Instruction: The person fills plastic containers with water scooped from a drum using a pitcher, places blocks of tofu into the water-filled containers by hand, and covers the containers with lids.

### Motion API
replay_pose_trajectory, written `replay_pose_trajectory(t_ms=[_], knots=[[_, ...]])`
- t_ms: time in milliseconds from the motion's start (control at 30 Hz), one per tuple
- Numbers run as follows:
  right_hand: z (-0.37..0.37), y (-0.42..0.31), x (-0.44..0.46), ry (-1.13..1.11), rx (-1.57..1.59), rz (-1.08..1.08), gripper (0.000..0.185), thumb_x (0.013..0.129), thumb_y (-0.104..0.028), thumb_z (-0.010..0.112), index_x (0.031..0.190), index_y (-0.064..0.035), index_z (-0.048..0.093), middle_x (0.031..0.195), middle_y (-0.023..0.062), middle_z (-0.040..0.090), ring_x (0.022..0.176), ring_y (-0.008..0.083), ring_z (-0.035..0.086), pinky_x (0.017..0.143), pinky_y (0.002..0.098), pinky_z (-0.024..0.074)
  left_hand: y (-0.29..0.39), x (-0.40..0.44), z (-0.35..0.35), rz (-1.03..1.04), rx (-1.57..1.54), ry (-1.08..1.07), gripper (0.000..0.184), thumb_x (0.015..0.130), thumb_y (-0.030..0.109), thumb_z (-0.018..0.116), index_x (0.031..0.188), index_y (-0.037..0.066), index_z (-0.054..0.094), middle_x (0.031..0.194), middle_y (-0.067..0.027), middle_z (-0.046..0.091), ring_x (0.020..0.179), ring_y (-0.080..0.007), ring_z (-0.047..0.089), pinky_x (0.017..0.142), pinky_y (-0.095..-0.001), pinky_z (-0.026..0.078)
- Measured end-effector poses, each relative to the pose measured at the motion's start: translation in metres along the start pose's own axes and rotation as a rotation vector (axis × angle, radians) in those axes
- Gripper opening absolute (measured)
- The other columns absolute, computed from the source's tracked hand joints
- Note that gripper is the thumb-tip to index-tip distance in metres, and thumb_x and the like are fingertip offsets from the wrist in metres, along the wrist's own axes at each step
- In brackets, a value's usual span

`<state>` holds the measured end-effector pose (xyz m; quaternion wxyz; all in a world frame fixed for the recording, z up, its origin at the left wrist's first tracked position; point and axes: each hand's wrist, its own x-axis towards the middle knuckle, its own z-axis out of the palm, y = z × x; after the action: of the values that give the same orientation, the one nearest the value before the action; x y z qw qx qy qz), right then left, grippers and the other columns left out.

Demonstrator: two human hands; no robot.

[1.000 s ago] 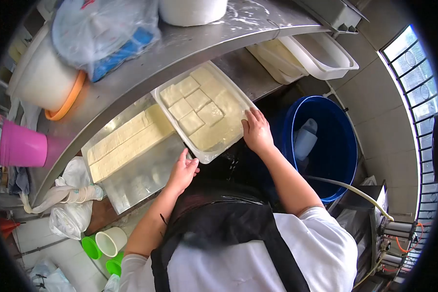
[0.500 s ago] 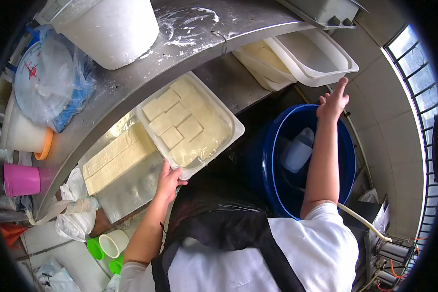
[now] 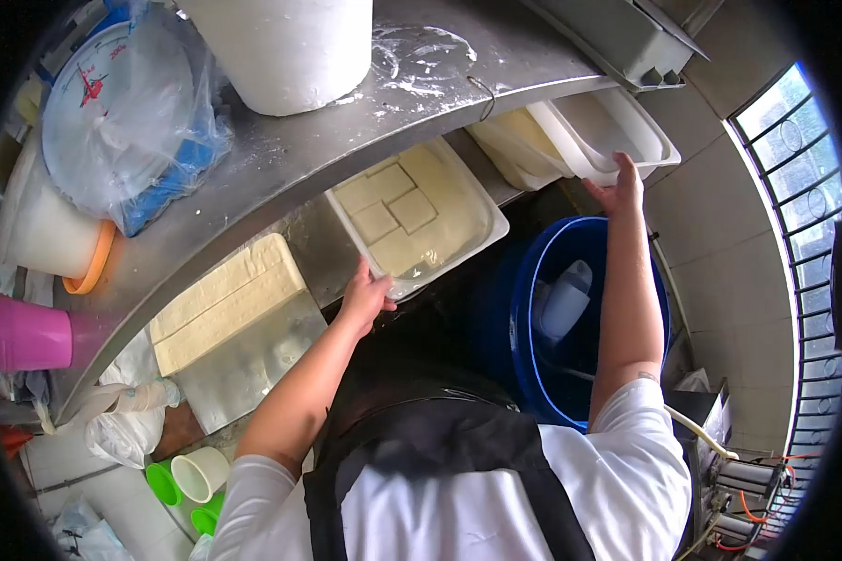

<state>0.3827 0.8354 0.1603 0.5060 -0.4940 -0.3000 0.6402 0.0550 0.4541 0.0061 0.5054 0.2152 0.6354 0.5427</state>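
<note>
A white plastic tub (image 3: 497, 227) of pale blocks in liquid rests on the lower shelf, partly beneath the steel counter. My left hand (image 3: 366, 299) grips its near left corner. Farther right, my right hand (image 3: 619, 190) is at the near edge of a white empty-looking tub (image 3: 660, 152), its fingers closed on the rim. That tub leans over another tub (image 3: 519, 150) with pale yellow contents. Left of my left hand, a long pale slab (image 3: 229, 304) with cut lines lies on a metal tray (image 3: 262, 360).
A blue barrel (image 3: 533, 374) holding a translucent jug (image 3: 565, 301) stands below my right arm. The steel counter (image 3: 346, 122) curves overhead, carrying a white bucket (image 3: 295, 56), a bagged scale (image 3: 112, 112) and a pink bucket (image 3: 33, 335). Green cups (image 3: 164, 483) are at lower left.
My right hand has left the block-filled tub and reached right to the other tub's rim. With my left hand on it, the block-filled tub has shifted away from the slab and farther under the counter.
</note>
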Motion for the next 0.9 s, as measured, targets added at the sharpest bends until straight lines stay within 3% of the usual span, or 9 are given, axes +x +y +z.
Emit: replay_pose_trajectory(t_ms=[100,167,433,533,633,733,833,900], knots=[[0.010,-0.003,-0.014,0.149,0.015,-0.160,0.064,0.084,-0.026,0.070,0.141,-0.0097,0.046,0.134,0.0173,0.055,0.117,0.0437,0.060,0.076,0.0588,0.0586,0.003,0.026,0.013,-0.035,-0.022,-0.020,0.054,0.101,0.012,0.060,0.150,0.014,0.038,0.115,-0.0098,0.064,0.079,-0.0164,0.066,0.061,-0.0312,0.060],[0.006,-0.002,-0.029,0.089,0.043,-0.177,0.063,0.085,-0.027,0.069,0.141,-0.0090,0.046,0.136,0.0172,0.054,0.119,0.0432,0.060,0.078,0.0593,0.0582,0.005,0.039,0.024,-0.039,-0.048,-0.027,0.056,0.102,0.014,0.060,0.153,0.016,0.036,0.121,-0.0109,0.063,0.087,-0.0207,0.067,0.067,-0.0363,0.062],[-0.027,0.019,-0.123,-0.043,0.151,-0.142,0.058,0.089,-0.024,0.065,0.139,-0.0076,0.041,0.140,0.0199,0.053,0.120,0.0435,0.063,0.085,0.0598,0.0584,0.013,0.082,0.053,-0.061,0.015,-0.062,0.060,0.103,0.011,0.059,0.157,0.020,0.032,0.122,-0.0121,0.060,0.085,-0.0207,0.064,0.068,-0.0379,0.061],[-0.041,0.036,-0.157,-0.082,0.180,-0.152,0.061,0.090,-0.022,0.066,0.142,-0.0073,0.040,0.140,0.0189,0.053,0.120,0.0421,0.062,0.083,0.0586,0.0596,0.018,0.083,0.055,-0.062,-0.034,-0.057,0.062,0.103,0.012,0.059,0.158,0.021,0.031,0.116,-0.0098,0.062,0.083,-0.0189,0.063,0.069,-0.0377,0.061],[-0.051,0.055,-0.188,-0.097,0.229,-0.127,0.063,0.090,-0.019,0.067,0.146,-0.0069,0.041,0.139,0.0178,0.052,0.123,0.0402,0.059,0.090,0.0616,0.0586,0.023,0.075,0.050,-0.094,-0.014,-0.088,0.061,0.104,0.019,0.062,0.158,0.020,0.033,0.110,-0.0077,0.063,0.082,-0.0160,0.062,0.068,-0.0356,0.060],[-0.051,0.079,-0.216,-0.126,0.215,-0.056,0.067,0.089,-0.020,0.067,0.148,-0.0032,0.039,0.139,0.0209,0.053,0.120,0.0428,0.061,0.097,0.0629,0.0557,0.009,0.056,0.030,-0.081,0.043,-0.044,0.052,0.105,0.029,0.064,0.151,0.016,0.044,0.103,-0.0050,0.063,0.079,-0.0129,0.060,0.064,-0.0315,0.057],[-0.047,0.110,-0.234,-0.254,0.227,0.001,0.069,0.090,-0.017,0.064,0.152,-0.0040,0.037,0.142,0.0190,0.052,0.126,0.0409,0.058,0.098,0.0637,0.0556,-0.015,0.005,0.000,-0.143,0.040,-0.170,0.035,0.105,0.038,0.063,0.121,0.006,0.065,0.087,-0.0014,0.063,0.070,-0.0120,0.062,0.060,-0.0291,0.055],[-0.046,0.142,-0.230,-0.346,0.200,-0.011,0.069,0.091,-0.014,0.062,0.153,-0.0044,0.036,0.142,0.0171,0.053,0.128,0.0380,0.057,0.101,0.0614,0.0540,-0.036,-0.043,-0.027,-0.211,0.056,-0.117,0.035,0.105,0.038,0.063,0.119,0.006,0.065,0.087,-0.0026,0.064,0.070,-0.0128,0.063,0.060,-0.0297,0.056]])
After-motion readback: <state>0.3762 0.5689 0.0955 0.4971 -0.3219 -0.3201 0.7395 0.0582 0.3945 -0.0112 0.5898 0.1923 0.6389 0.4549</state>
